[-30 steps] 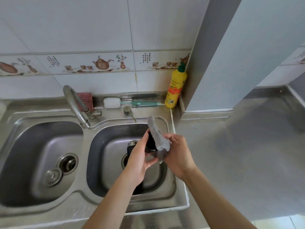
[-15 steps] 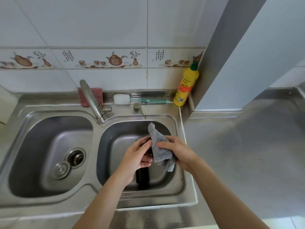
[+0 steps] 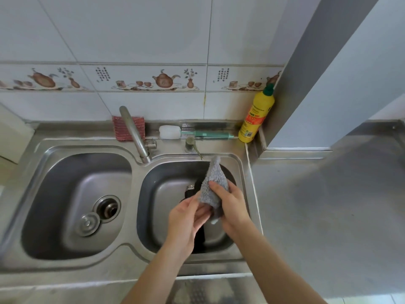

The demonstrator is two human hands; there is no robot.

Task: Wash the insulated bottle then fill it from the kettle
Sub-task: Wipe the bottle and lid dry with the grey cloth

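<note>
The black insulated bottle (image 3: 198,236) stands in the right sink basin (image 3: 237,170), its metal mouth (image 3: 190,187) showing just left of my hands. My right hand (image 3: 233,205) grips a grey cloth (image 3: 211,185) above the basin, with one corner of the cloth sticking up. My left hand (image 3: 186,218) curls its blurred fingers round the cloth's lower end from the left. Whatever is wrapped inside the cloth is hidden. My hands and forearm cover the bottle's middle. No kettle is in view.
The tap (image 3: 133,133) stands between the two basins, and the left basin (image 3: 50,163) holds a loose drain plug (image 3: 89,222). A red scrubber (image 3: 119,128), a bottle brush (image 3: 192,133) and a yellow detergent bottle (image 3: 256,116) line the back ledge. A steel counter (image 3: 328,205) runs right.
The view has shifted so the sink sits further right in frame. My hands have turned the cloth between them, and its tip stays pointing up over the right basin.
</note>
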